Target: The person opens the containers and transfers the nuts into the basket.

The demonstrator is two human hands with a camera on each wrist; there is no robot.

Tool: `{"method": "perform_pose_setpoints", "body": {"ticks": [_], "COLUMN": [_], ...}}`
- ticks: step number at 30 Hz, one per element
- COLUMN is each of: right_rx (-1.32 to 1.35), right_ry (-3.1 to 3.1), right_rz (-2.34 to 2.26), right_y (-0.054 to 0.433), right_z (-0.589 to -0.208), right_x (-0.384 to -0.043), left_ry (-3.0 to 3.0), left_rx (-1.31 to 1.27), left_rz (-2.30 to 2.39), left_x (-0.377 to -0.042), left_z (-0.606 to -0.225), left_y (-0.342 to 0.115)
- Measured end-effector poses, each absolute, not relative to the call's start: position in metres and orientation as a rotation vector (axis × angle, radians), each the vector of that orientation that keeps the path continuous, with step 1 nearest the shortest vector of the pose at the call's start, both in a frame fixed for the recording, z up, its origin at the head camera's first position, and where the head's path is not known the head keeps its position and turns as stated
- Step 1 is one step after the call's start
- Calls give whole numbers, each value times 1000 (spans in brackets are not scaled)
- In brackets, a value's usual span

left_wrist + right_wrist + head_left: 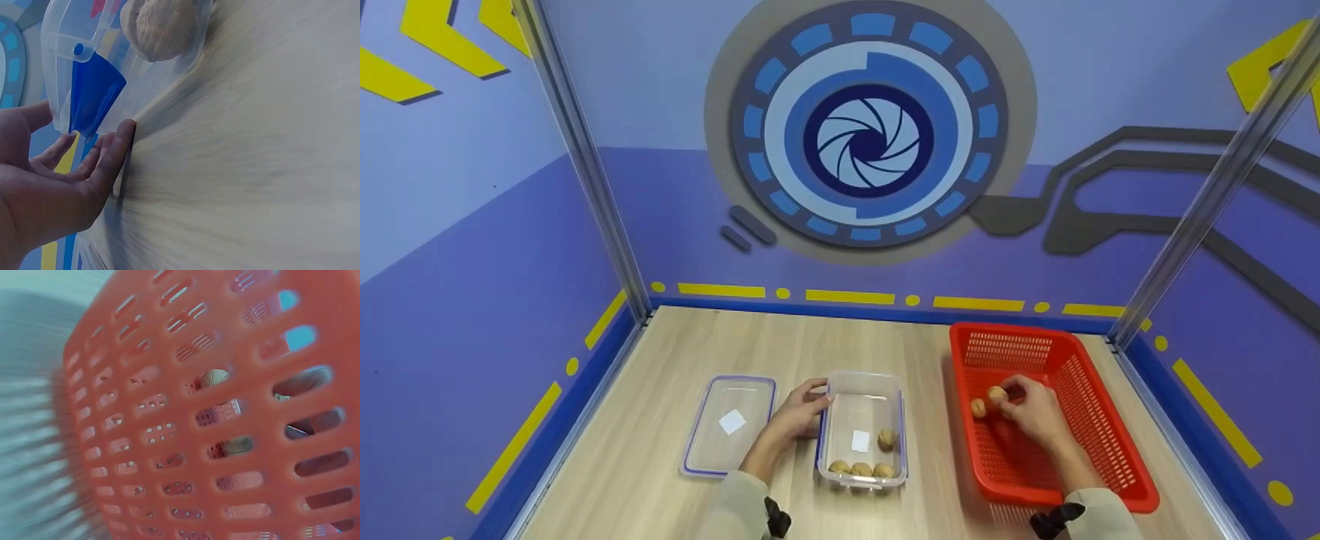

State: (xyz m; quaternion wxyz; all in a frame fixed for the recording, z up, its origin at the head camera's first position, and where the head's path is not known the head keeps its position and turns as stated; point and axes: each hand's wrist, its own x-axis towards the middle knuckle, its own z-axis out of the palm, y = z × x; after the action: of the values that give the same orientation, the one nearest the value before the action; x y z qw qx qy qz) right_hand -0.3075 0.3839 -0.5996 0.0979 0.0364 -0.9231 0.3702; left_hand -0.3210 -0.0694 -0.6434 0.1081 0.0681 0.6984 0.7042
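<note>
A clear plastic food container point(864, 412) stands on the table with several walnuts point(886, 439) inside, mostly along its near end. My left hand point(796, 414) rests against the container's left side, thumb at the rim; in the left wrist view its fingers point(115, 154) touch the wall near the blue latch point(93, 93). Over the red basket point(986, 480), my right hand point(1039, 412) pinches a walnut point(997, 394) between thumb and fingers. Another walnut point(978, 408) lies in the basket by its left wall. The basket's slotted wall point(185, 489) mostly hides the right hand in the right wrist view.
Left of the container lies its clear lid point(731, 442) with a purple-blue edge and a white label. The wooden table point(780, 341) meets a blue decorated wall point(675, 225) at the back, with metal posts point(592, 172) at the corners.
</note>
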Motion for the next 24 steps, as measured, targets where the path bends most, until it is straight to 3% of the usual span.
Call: {"method": "perform_pose_setpoints", "body": {"ticks": [24], "right_rx": [120], "right_ry": [-2717], "right_rz": [1030], "right_y": [384], "right_z": [-603], "right_x": [-310], "left_ry": [2028], "left_rx": [151], "left_rz": [2056], "left_x": [-320], "left_z": [-641], "left_y": [-71]}}
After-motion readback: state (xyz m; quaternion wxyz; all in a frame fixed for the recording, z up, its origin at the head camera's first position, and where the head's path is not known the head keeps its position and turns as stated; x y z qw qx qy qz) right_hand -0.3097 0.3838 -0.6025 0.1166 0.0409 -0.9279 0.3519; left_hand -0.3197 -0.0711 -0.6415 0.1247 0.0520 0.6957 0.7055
